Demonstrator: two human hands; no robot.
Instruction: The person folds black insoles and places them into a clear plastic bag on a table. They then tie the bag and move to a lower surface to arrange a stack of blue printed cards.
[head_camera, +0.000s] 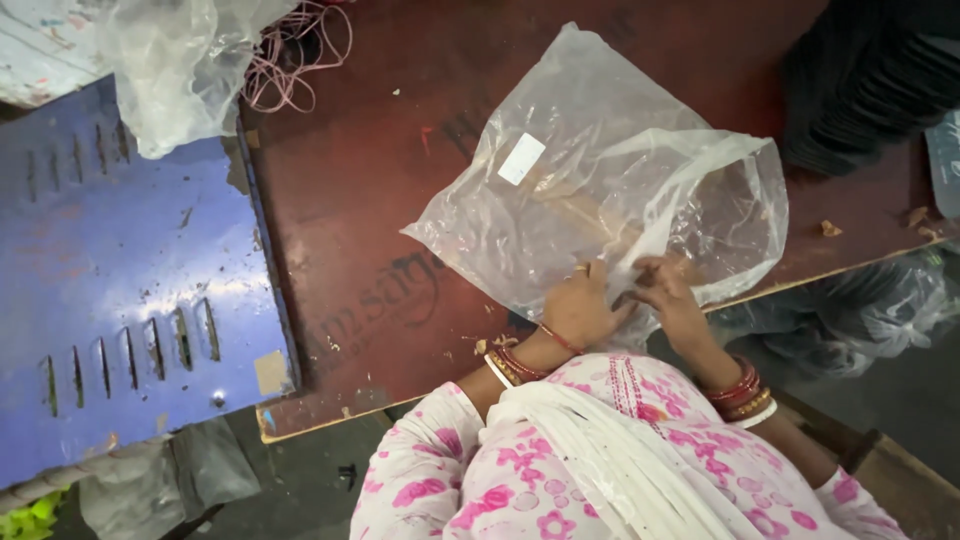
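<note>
Your left hand (580, 305) and right hand (670, 295) both pinch shut on the near edge of the clear plastic bag (600, 190), middle of the frame, keeping it flat on the brown table (360, 200) (pink strings (295, 60) upper left).

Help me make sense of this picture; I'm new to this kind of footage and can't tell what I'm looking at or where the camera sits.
There is no machine here: a person works with two bare hands, and the single camera sits on their head, looking down. That is why you see their pink-flowered white clothing at the bottom and arms reaching away from you. The left hand and right hand, both with bangles at the wrist, grip the near edge of a large clear plastic bag that lies on a dark red board. The bag carries a small white label. To the left is a blue slotted metal panel; at the top lie another crumpled plastic sheet and a tangle of pink cord.
</note>
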